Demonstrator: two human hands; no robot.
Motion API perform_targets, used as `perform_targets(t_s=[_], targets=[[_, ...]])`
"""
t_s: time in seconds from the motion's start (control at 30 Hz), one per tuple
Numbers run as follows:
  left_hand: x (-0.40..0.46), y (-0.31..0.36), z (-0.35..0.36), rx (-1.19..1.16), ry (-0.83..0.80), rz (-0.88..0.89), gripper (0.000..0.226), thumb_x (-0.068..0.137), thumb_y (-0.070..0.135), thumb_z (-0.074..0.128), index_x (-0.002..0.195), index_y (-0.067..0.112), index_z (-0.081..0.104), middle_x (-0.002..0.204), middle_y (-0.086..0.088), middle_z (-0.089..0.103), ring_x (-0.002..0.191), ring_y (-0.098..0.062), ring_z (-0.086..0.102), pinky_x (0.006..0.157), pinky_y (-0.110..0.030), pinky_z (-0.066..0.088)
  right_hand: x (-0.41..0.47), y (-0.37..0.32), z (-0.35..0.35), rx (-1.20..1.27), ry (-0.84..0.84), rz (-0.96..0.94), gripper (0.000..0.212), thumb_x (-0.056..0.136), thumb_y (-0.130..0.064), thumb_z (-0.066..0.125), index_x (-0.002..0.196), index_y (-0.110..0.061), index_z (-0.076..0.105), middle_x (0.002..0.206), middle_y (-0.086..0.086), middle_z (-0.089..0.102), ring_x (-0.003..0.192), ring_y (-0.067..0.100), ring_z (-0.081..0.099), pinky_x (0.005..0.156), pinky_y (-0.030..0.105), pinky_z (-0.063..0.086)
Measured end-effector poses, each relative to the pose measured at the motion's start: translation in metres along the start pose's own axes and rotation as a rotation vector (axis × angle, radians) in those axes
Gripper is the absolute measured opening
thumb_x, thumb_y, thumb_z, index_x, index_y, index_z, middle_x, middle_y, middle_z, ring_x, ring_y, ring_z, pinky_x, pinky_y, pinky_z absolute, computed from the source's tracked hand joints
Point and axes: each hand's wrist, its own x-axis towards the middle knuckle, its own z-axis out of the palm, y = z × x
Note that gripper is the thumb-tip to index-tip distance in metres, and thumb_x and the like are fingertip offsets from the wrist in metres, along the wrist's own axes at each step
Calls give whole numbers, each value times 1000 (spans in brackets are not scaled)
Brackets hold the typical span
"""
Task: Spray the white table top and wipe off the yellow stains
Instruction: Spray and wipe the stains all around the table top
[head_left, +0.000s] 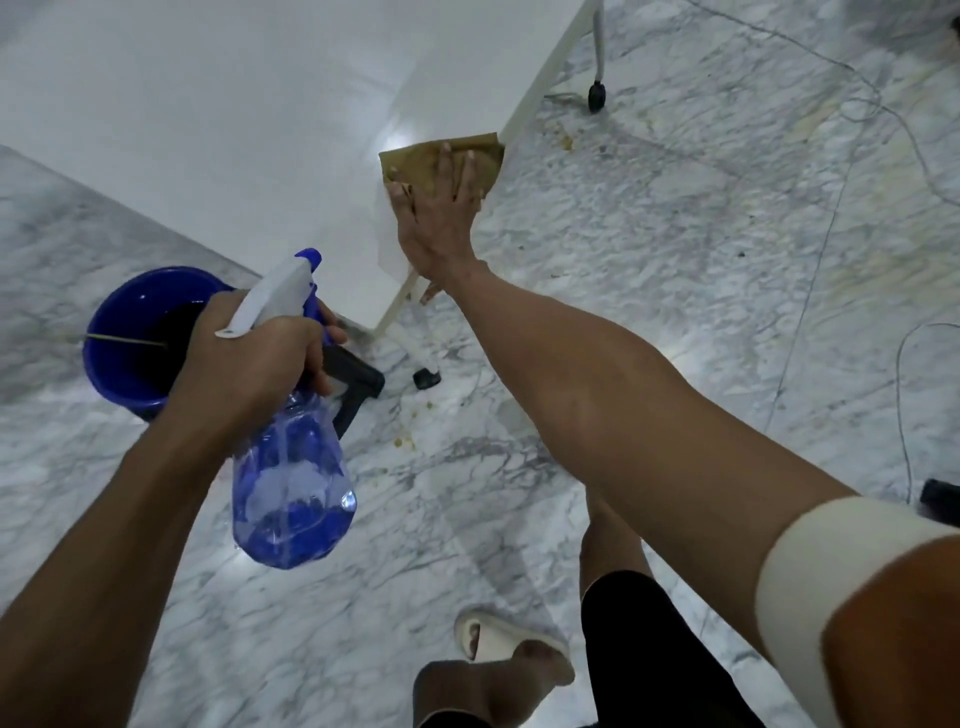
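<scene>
Table top (218, 119), white and glossy, fills the upper left of the view, and its near right edge is where the work is going on. Nearest the camera, the left hand (260, 358) curls round the neck of a blue spray bottle (291, 483), fingers by the trigger, nozzle aimed up toward the surface; the bottle hangs over the floor, clear of the table. Beyond it the right hand (436, 218) lies with straight, spread fingers flat on a brownish-yellow cloth (431, 161), pressing it to the table just at the edge. Part of the cloth overhangs that edge. No yellow stains show on the visible surface, so the wiping looks well along, though glare may hide faint marks.

Risks from here: a push toward the edge could drop the cloth, or sweep residue onto the marble floor (675, 312), where yellowish crumbs (408, 441) already lie below. The soiled cloth may also smear instead of lifting. A blue bucket (135, 338) stands beside the table's leg, near enough for a stepping foot to knock.
</scene>
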Motion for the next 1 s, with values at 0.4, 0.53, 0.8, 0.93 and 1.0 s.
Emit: perform_targets(t_s=[0.4,0.53,0.8,0.93,1.0], targets=[[-95,-36,-57,-81,89,3,29,65,-17,55,84,2,68,96,-18,74,79,-24,70,57,-34,56,-194,-58,18,58,-258,-106,49,106,-29,40,152,-14,27,163,24,11,151,41,-2,118,50,-10],[-116,-15,-78,-77,94,-25,29,64,-12,58,84,7,68,97,-18,75,85,-30,71,67,-39,57,-219,-94,-9,219,-510,210,53,107,-31,30,149,1,33,157,22,27,147,34,20,119,38,9],[-129,49,-131,-136,144,-17,24,70,-14,51,79,3,65,88,-15,74,62,-29,66,51,-31,51,-201,-180,-94,741,-435,481,71,93,-66,35,131,-9,56,129,18,63,114,34,61,100,49,51],[-107,56,-160,-161,158,-19,22,70,-10,50,75,3,67,85,-13,75,46,-21,63,53,-31,51,-164,-196,-95,1032,-515,630,57,101,-60,33,115,-14,64,118,12,68,105,30,63,99,46,49],[-92,58,-179,-165,177,-10,21,64,-3,51,76,1,67,85,-13,76,44,-21,61,53,-30,52,-146,-209,-83,1091,-565,668,55,99,-60,39,112,-14,66,105,10,71,95,27,65,94,43,51]])
